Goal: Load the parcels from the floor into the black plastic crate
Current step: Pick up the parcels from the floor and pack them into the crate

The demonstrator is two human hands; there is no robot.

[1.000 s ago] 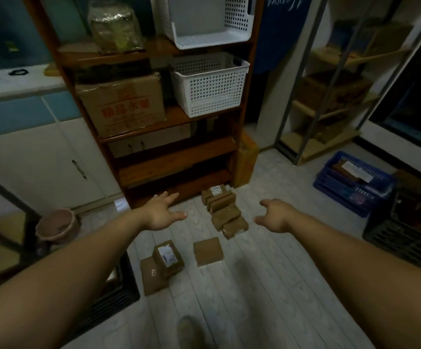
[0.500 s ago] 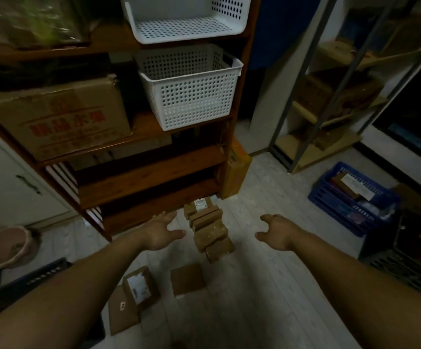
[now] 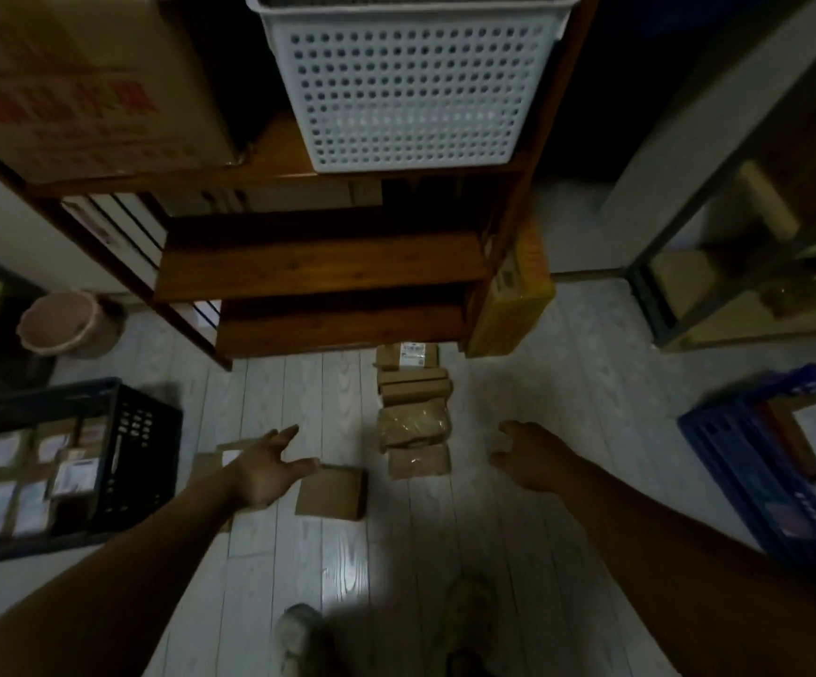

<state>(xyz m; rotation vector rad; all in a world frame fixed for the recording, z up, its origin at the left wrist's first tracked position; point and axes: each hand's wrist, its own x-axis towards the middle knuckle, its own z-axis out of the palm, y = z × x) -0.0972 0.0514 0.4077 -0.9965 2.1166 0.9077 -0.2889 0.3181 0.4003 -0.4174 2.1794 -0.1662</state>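
- Hovering just beside a flat cardboard parcel (image 3: 332, 492), the left hand (image 3: 262, 473) is held with fingers spread.
- The right hand (image 3: 530, 456) is held empty near the row of parcels (image 3: 413, 417), fingers loosely curled.

Left hand (image 3: 264, 473) and right hand (image 3: 528, 456) (both open, empty) flank a row of parcels (image 3: 413, 422) on the floor (image 3: 298, 383); black crate (image 3: 142, 456), part-filled, at left.

Cardboard parcels (image 3: 414, 425), glossy plank floor (image 3: 347, 554)
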